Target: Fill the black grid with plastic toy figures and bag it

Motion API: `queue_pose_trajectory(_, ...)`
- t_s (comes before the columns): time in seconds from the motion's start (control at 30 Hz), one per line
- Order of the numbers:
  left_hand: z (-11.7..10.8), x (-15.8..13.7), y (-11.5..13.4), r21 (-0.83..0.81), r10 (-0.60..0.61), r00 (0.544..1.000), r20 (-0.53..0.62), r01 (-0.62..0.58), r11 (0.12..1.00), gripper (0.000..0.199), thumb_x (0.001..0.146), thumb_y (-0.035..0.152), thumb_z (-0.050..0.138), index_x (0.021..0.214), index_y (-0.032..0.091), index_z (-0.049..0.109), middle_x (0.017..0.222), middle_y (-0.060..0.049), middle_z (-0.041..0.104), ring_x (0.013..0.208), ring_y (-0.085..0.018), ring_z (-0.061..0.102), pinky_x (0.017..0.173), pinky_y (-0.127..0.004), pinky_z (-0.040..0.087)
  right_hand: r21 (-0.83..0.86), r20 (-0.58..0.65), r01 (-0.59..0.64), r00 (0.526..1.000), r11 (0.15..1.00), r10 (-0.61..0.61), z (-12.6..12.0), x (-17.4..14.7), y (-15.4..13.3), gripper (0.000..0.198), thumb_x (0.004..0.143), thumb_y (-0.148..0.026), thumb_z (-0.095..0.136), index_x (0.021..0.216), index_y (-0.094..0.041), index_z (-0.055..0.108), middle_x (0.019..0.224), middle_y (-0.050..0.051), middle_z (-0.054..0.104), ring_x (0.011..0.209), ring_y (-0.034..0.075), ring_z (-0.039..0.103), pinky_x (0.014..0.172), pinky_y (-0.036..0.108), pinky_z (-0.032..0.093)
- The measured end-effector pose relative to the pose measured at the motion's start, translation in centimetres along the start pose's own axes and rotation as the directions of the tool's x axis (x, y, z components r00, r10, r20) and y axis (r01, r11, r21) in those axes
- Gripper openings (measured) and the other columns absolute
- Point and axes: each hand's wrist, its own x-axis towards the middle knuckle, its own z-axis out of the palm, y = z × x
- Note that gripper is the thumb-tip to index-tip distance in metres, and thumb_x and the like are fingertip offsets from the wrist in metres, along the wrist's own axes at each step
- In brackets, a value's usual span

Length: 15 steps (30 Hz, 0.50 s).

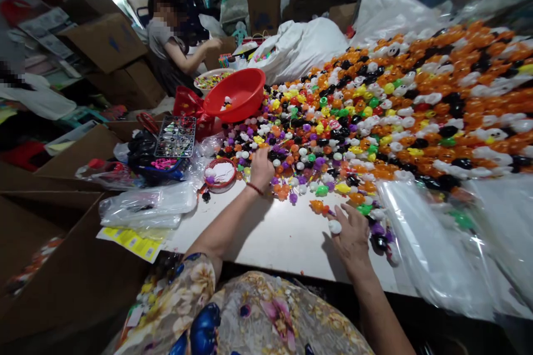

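My left hand point(261, 172), with a dark red bracelet at the wrist, reaches into the near edge of a heap of small plastic figures point(291, 150). Its fingers are bent and closed at the tips among orange and yellow pieces; what they pinch is hidden. Low over the white tabletop point(275, 238), my right hand point(353, 232) has its thumb and fingers closed around a small figure with a round white head point(335, 227). Just beyond its fingertips is an orange figure point(318, 207) with a purple part. Green, black and purple pieces lie beside that hand.
Clear plastic bags point(433, 255) lie at the right, more bags point(150, 205) at the left. A small red-rimmed basket point(220, 175) and a red basin point(237, 97) stand left of the heap. An open cardboard box point(83, 266) is at lower left. Another person point(170, 50) sits beyond.
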Motion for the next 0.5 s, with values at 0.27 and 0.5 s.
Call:
queue_pose_trajectory(0.27, -1.4, 6.6, -2.5, 0.242, 0.028, 0.988, 0.149, -0.063, 0.968, 0.031, 0.081, 0.011, 0.059, 0.111, 0.015, 0.065, 0.113, -0.017, 0.059, 0.116, -0.032, 0.05, 0.101, -0.048, 0.039, 0.412, 0.379, -0.405, 0.891, 0.816, 0.25, 0.2, -1.9, -4.4, 0.053, 0.084, -0.057, 0.058, 0.121, -0.019, 0.062, 0.069, 0.0, 0.067, 0.058, 0.019, 0.061, 0.057, 0.032, 0.055)
queue_pose_trajectory(0.5, -2.6, -2.7, -2.0, -0.645, -0.06, 0.924, 0.377, 0.309, 0.699, 0.039, 0.08, 0.041, 0.067, 0.113, 0.019, 0.065, 0.083, -0.002, 0.058, 0.076, -0.015, 0.054, 0.071, -0.027, 0.044, 0.543, 0.266, -0.241, 0.958, 0.805, 0.107, -0.5, -0.4, -6.3, 0.046, 0.093, -0.05, 0.049, 0.121, -0.019, 0.068, 0.101, 0.01, 0.073, 0.087, 0.021, 0.069, 0.08, 0.033, 0.057)
